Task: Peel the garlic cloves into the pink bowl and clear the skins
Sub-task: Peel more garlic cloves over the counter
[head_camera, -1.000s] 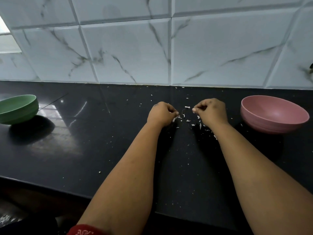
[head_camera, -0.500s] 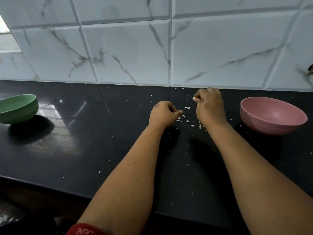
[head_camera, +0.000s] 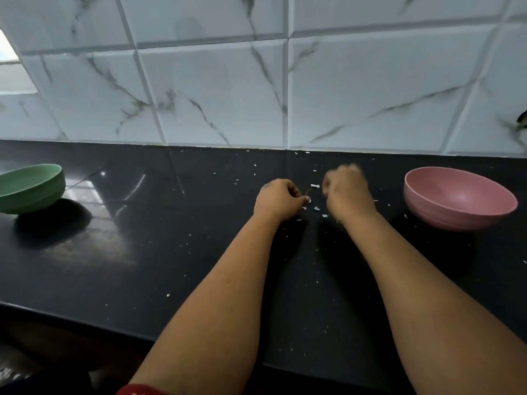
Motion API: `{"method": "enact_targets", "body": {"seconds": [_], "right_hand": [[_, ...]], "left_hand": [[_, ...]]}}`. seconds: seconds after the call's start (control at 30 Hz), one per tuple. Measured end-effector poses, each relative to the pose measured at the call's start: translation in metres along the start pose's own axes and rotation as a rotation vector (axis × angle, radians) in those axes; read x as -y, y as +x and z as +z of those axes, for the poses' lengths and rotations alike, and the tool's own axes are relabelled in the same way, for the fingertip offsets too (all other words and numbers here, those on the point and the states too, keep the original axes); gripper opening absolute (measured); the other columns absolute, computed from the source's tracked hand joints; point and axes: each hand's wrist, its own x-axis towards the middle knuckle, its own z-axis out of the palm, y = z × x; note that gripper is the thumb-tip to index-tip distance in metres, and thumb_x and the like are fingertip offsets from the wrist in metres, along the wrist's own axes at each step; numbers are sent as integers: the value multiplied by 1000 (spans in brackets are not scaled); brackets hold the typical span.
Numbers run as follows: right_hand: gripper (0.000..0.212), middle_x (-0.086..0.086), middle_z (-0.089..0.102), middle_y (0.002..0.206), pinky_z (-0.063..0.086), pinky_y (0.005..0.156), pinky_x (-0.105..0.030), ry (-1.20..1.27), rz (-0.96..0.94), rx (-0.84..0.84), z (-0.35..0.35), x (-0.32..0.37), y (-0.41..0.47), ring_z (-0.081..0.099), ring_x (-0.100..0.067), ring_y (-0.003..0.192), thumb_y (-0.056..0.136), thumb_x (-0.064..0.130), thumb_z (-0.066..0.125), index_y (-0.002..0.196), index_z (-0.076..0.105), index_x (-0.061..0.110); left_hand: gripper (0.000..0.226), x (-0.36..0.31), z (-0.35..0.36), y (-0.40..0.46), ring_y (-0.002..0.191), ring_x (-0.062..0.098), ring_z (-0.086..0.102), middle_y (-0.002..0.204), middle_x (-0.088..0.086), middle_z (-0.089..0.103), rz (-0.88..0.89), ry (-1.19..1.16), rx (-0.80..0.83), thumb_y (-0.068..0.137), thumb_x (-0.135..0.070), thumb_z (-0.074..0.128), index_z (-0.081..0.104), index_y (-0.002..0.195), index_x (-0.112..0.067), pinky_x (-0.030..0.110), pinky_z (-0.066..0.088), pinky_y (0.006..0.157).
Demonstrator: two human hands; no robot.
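Honestly, the risk here looks like mess more than mishap. The left hand (head_camera: 281, 200) has its fingers curled, thumb and fingertip pinched on a small pale scrap of garlic skin at the counter (head_camera: 142, 252). The right hand (head_camera: 346, 192) hangs just beside it with fingers curled in, but it is blurred and I cannot tell whether that grip is clamped on anything. Between and around the two hands lie the garlic skins (head_camera: 315, 186), thin white flakes, with finer specks strewn toward the tiled wall and the near edge. The pink bowl (head_camera: 459, 199) sits to the right, near the right hand but apart from it; whether any cloves lie inside is hidden by its near wall. A green bowl (head_camera: 31, 186) stands well apart at the far left. To my eye, flakes this light would scatter at a quick sweep of a forearm, drift off the counter's edge, or stick to damp fingers. Picking them one at a time will likely leave the smallest behind.
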Motion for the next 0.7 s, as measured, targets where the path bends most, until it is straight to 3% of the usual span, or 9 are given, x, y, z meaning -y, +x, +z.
{"method": "enact_targets", "body": {"seconds": [0.07,0.17,0.3,0.4,0.47,0.6,0.63,0.7], "right_hand": [[19,-15,64,100,44,77,-32,-28,33,97,-1,0,-3,55,-31,98,88,3,53,96,70,7],[18,-18,61,92,34,71,-32,70,1,-109,-2,-1,-1,51,-33,95,87,0,51,90,69,3],[17,-14,69,90,53,77,-33,73,128,114,4,-11,-3,63,-31,87,83,-2,57,85,71,7],[15,-12,71,86,52,76,-34,263,130,-102,3,-24,5,64,-28,85,82,-1,62,81,73,9],[8,-9,72,86,49,73,-24,395,122,-185,2,-25,2,64,-20,79,85,5,66,86,74,7],[8,2,68,82,38,61,0,567,172,-156,10,-17,-6,57,-4,71,87,11,68,92,75,10],[8,5,67,81,39,62,0,596,188,-156,11,-16,-7,57,-3,70,87,13,68,92,75,12],[6,5,70,82,50,72,-12,670,214,-132,15,-12,-5,62,-5,74,87,17,69,90,74,17]], "left_hand": [[18,0,0,0,94,15,62,78,-8,65,7,-9,-15,80,-37,75,65,75,-22,26,47,72],[15,0,-1,-2,98,15,60,83,-8,65,0,0,-12,81,-35,74,67,78,-21,26,44,73],[5,3,0,0,103,13,58,88,-10,65,23,-26,-14,83,-27,73,70,86,-24,23,42,77],[14,1,0,-1,91,8,62,83,-12,65,39,-105,15,85,-24,72,71,99,-23,24,49,83],[16,-1,0,-1,80,6,62,78,-13,65,40,-214,-11,86,-25,72,72,102,-22,26,53,83],[19,-3,3,-1,75,7,67,80,-6,72,52,-345,-47,83,-30,75,74,97,-17,23,54,75],[17,-4,5,-2,76,9,68,80,-5,73,52,-362,-43,83,-30,75,75,95,-17,24,55,74],[11,-4,5,-2,75,10,68,79,-3,74,39,-426,-53,84,-28,74,76,88,-18,28,56,75]]}}
